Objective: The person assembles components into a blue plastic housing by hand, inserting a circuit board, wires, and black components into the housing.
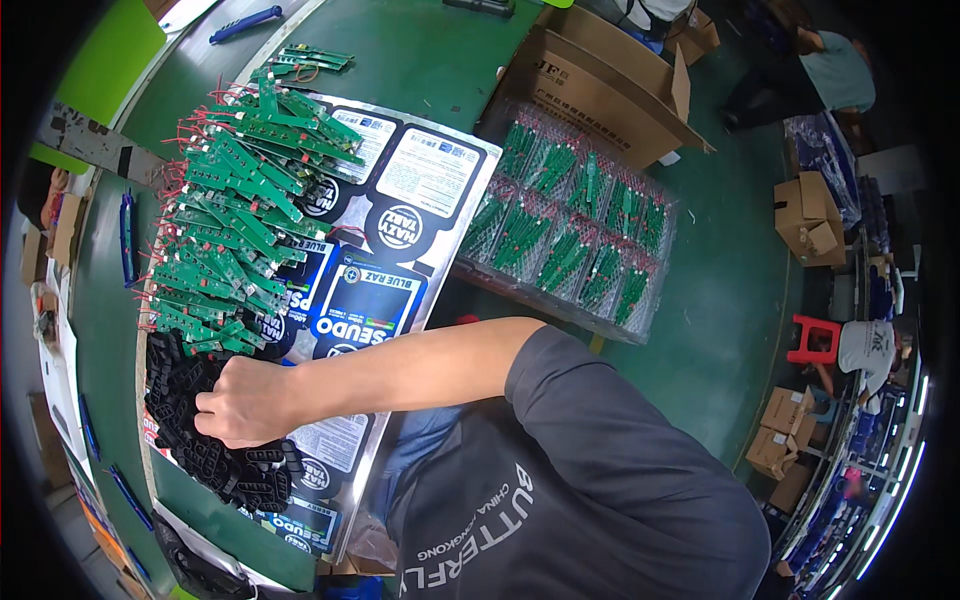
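Observation:
My right hand (247, 402) reaches in from the right, its fingers curled closed at a heap of small black plastic pieces (262, 480) on the table. What it holds, if anything, is hidden by the hand. Just beyond the black heap lies a big pile of narrow green circuit boards (245, 185) with red wires sticking out at the left. Both piles rest partly on a sheet (440, 180) printed with labels in white, blue and black. My left hand does not show.
Right of the table, clear plastic trays (560, 225) hold more green boards in compartments. Behind them stands an open cardboard box (600, 90). A blue tool (245, 24) lies at the far left. Further right are another person (840, 75), a red stool (815, 340) and more cartons (808, 220).

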Demonstrator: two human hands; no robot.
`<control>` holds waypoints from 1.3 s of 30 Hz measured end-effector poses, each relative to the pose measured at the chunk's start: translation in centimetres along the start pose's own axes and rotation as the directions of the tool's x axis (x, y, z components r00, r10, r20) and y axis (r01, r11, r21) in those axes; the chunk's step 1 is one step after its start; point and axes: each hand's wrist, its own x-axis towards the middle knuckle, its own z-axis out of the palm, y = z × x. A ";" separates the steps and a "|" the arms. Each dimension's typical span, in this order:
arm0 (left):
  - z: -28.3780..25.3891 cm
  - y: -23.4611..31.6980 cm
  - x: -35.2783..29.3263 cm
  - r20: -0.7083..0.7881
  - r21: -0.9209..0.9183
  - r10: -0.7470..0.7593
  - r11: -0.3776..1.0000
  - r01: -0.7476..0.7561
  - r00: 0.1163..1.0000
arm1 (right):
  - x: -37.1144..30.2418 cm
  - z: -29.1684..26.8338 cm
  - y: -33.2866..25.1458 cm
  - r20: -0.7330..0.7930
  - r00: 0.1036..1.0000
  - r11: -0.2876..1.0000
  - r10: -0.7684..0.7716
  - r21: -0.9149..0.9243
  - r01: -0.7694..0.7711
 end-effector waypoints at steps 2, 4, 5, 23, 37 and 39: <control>1.8 -0.7 -3.2 0.159 0.291 -0.277 0.930 0.223 0.948 | 0.1 -0.2 0.3 -0.002 1.000 1.000 -0.014 0.003 0.014; 5.3 2.6 -3.3 0.251 0.340 -0.353 0.904 0.259 0.901 | 1.3 1.3 -0.7 -0.010 1.000 0.999 -0.026 0.046 0.026; 5.4 2.2 -4.5 0.341 0.427 -0.401 0.872 0.240 0.850 | 1.4 1.5 -0.8 -0.009 1.000 0.999 -0.010 0.044 0.011; 7.5 4.0 -10.8 0.316 0.442 -0.668 0.732 0.519 0.674 | 1.8 -0.9 -1.2 0.078 0.996 0.994 0.036 0.097 -0.044; 10.0 3.1 -10.0 0.428 0.367 -0.715 0.697 0.616 0.554 | 1.0 -0.9 -0.7 0.064 0.994 0.995 0.088 0.051 -0.091; 9.6 3.6 -10.0 0.427 0.386 -0.685 0.728 0.566 0.590 | 0.9 -1.0 -0.3 0.019 0.999 0.999 0.045 0.021 -0.045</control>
